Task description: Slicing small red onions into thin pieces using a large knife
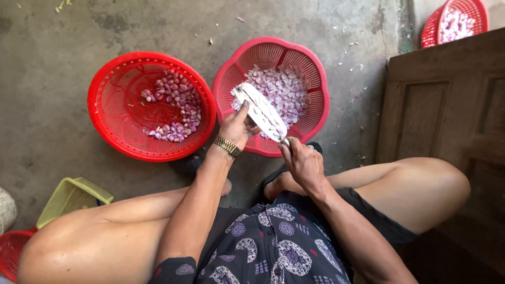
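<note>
Head view — a seated person works over the concrete floor (63, 79). The right hand (304, 164) is wrapped around the handle end of a white slicing blade (261, 111); the left hand (238, 129), wearing a gold wristwatch (227, 146), is pinched narrow against the blade's near edge, probably holding a shallot that cannot be seen. The blade hangs tilted over the pink basket (271, 94), which holds pale sliced shallots (281, 89). It looks stiff, light and sharp — best held by the handle. Just beside it, the red basket (150, 105) holds whole peeled shallots (176, 108), small, firm and likely slippery. A wooden door (447, 105) stands at right; another red basket (455, 21) lies well apart; a green basket (71, 197) sits beside the left knee.
</note>
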